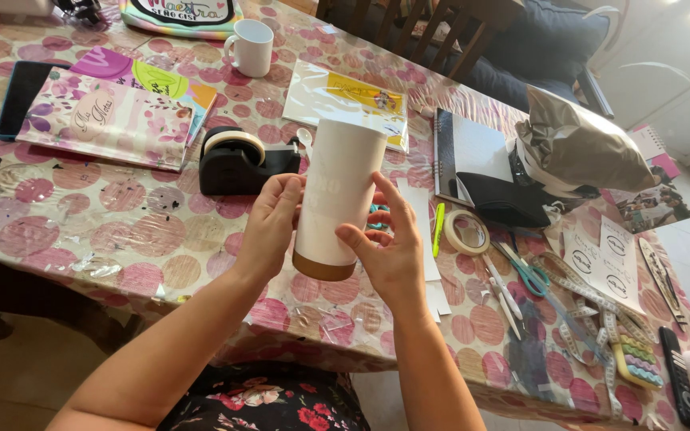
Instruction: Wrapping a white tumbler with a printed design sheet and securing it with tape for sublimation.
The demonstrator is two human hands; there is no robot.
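We hold a tall white cup (337, 195) with a brown band at one end, tilted a little, above the surface (121, 231). Our left hand (271, 219) grips its side; our right hand (389, 247) presses it with fingers spread. A black tape dispenser (241, 164) stands behind it.

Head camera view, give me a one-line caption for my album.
Both hands, left hand and right hand, hold a white tumbler above a dotted tablecloth beside a black tape dispenser.

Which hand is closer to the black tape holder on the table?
Left. The left hand grips the white tumbler just right of the black tape dispenser; the right hand is beyond the tumbler.
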